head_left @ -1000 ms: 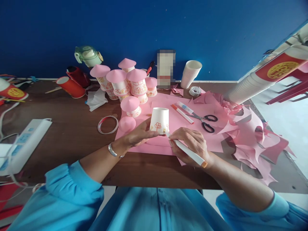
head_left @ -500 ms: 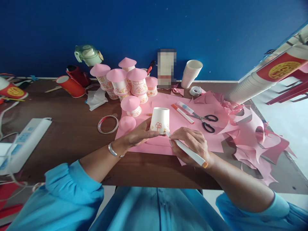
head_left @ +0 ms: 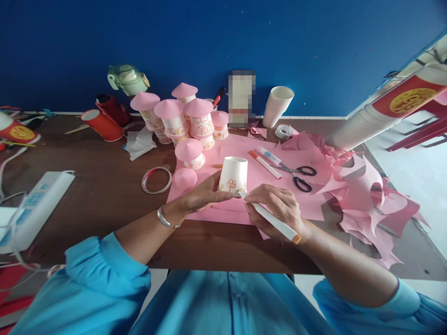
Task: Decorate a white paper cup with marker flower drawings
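Observation:
My left hand holds a white paper cup upside down, with drawn flowers along its lower part. In my right hand is a white marker with an orange end, its tip at the cup's lower edge. Both hands are above pink paper sheets. A pink paper cone lies just left of the cup. Beyond it, several drawn-on cups with pink cone roofs stand grouped. To the right lie an orange-capped marker, a glue tube and black-handled scissors.
Pink paper scraps spread over the right side. White cup stacks stand by the wall and lean at far right. A tape roll, a power strip and red cups are on the left.
The cup has shifted and turned slightly to the right in my left hand. The marker tip has moved a little left along its lower edge.

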Demonstrator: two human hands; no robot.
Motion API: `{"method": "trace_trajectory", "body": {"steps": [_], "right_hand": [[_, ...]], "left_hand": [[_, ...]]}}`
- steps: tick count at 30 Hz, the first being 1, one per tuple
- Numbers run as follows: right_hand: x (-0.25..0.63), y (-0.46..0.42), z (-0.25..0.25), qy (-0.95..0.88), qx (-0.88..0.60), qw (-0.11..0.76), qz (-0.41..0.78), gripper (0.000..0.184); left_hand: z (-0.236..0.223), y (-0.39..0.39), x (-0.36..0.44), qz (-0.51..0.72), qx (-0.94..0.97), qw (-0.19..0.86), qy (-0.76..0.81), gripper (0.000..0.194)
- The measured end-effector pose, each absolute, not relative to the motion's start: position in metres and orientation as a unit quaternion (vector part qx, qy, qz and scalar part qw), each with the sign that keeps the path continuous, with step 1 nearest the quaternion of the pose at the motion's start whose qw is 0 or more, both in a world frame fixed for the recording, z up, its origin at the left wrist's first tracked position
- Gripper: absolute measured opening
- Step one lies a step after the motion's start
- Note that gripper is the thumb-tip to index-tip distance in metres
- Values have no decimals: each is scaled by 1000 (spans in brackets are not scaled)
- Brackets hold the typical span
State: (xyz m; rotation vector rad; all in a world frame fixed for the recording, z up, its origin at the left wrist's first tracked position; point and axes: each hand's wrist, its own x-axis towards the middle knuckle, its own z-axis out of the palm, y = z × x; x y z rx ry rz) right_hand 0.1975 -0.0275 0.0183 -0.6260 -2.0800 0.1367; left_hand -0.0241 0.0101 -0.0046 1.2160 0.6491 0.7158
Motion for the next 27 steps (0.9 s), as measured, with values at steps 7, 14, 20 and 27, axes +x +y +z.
{"method": "trace_trajectory", "body": {"steps": [7, 14, 20, 27], "right_hand": [[198, -28, 18, -850, -248, 461, 60, 20], [198, -27, 17, -848, -249, 463, 66, 20], [198, -27, 18, -849, -247, 461, 68, 20], [201, -28, 20, -830, -246, 497, 57, 23]], "left_hand": [[-10, 11, -24, 326, 544, 721, 279, 41], [-12, 11, -26, 331, 510, 745, 274, 39], [-15, 11, -27, 350, 499, 752, 249, 36], [-15, 11, -25, 372, 482, 759, 230, 42]]}}
